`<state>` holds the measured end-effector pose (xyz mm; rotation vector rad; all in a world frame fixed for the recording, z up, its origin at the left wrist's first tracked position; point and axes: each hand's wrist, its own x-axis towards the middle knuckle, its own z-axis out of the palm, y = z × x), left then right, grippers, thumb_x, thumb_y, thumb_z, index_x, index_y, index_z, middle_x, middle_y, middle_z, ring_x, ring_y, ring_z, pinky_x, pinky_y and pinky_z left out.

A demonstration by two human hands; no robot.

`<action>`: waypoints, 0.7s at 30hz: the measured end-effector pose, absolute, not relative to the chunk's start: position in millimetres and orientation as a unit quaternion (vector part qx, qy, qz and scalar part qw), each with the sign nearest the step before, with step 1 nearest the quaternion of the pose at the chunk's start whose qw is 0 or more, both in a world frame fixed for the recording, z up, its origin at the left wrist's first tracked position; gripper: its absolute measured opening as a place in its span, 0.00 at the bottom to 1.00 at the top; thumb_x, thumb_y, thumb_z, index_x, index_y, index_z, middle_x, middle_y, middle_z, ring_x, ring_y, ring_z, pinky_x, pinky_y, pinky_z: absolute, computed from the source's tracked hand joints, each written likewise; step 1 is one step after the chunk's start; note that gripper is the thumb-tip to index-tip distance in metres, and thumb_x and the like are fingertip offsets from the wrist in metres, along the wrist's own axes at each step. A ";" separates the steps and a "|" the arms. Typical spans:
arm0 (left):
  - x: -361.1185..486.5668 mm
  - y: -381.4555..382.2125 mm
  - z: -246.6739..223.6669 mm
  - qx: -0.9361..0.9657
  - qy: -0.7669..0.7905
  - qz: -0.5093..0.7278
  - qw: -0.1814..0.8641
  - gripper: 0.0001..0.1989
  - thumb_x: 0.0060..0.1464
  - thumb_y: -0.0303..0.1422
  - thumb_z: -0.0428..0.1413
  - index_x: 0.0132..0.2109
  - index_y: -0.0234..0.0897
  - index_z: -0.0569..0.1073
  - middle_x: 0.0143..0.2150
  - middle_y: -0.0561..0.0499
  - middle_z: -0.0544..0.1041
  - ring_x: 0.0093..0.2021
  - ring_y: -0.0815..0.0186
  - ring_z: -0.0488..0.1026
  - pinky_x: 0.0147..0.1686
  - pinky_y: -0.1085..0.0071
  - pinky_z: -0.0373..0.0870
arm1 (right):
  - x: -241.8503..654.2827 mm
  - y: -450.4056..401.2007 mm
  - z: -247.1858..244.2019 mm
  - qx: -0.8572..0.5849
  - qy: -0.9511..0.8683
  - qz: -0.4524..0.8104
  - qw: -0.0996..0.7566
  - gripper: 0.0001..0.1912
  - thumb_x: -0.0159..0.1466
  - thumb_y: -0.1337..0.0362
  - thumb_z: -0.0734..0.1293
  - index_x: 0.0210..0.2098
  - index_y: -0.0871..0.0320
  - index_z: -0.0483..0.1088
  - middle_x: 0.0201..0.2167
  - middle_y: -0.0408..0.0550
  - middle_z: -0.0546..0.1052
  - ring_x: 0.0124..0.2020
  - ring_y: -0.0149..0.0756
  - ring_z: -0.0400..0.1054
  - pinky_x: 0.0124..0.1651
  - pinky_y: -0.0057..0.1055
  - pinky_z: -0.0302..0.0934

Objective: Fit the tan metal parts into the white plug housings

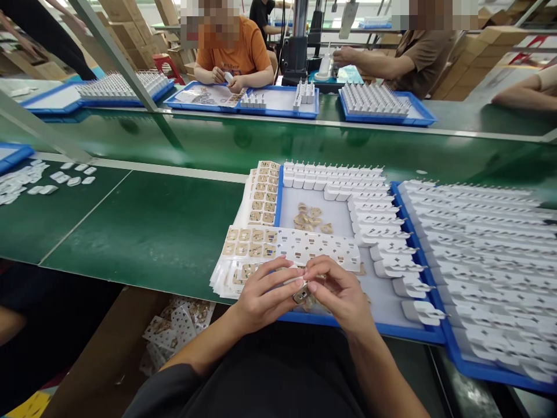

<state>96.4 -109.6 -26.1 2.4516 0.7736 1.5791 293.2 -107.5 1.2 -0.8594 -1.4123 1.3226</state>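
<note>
My left hand [264,295] is closed around a small white plug charger [300,295], most of it hidden by the fingers. The end facing me shows a tan face with small port openings. Fingertips of my right hand [342,295] pinch the same charger from the other side. Just beyond both hands, a white sheet of tan die-cut stickers [250,242] lies across the tray's left edge, its right part peeled bare. Under and behind it is a stack of similar sheets [264,191]. Loose tan pieces [308,217] lie in the blue-rimmed tray [281,197].
White plug chargers [374,215] line the tray's back and right side. A second tray [402,200] on the right is full of them. White parts [69,176] lie far left. A box with discarded sheets [176,328] sits below. Co-workers [237,55] work across the green conveyor [209,136].
</note>
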 end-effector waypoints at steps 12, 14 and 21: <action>103.5 -104.6 -25.6 0.783 0.264 0.554 0.099 0.21 0.59 0.35 0.64 0.57 0.35 0.72 0.48 0.42 0.81 0.53 0.58 0.76 0.52 0.59 0.78 | 290.4 -112.9 -10.9 -0.367 -0.673 0.311 0.561 0.10 0.63 0.73 0.70 0.40 0.52 0.77 0.36 0.48 0.81 0.41 0.37 0.78 0.42 0.30 0.74; 104.7 -102.7 -27.9 0.783 0.263 0.554 0.102 0.22 0.60 0.37 0.63 0.58 0.36 0.71 0.49 0.41 0.81 0.52 0.58 0.77 0.52 0.59 0.78 | 292.2 -110.7 -15.6 -0.373 -0.688 0.251 0.570 0.11 0.63 0.72 0.71 0.43 0.52 0.77 0.38 0.49 0.82 0.41 0.39 0.79 0.41 0.29 0.76; 104.9 -100.6 -29.2 0.784 0.241 0.564 0.094 0.23 0.61 0.39 0.61 0.60 0.38 0.69 0.48 0.41 0.82 0.49 0.58 0.78 0.52 0.60 0.78 | 298.6 -101.6 -15.9 -0.383 -0.720 0.233 0.529 0.04 0.63 0.62 0.73 0.37 0.50 0.81 0.35 0.51 0.83 0.35 0.43 0.81 0.39 0.29 0.77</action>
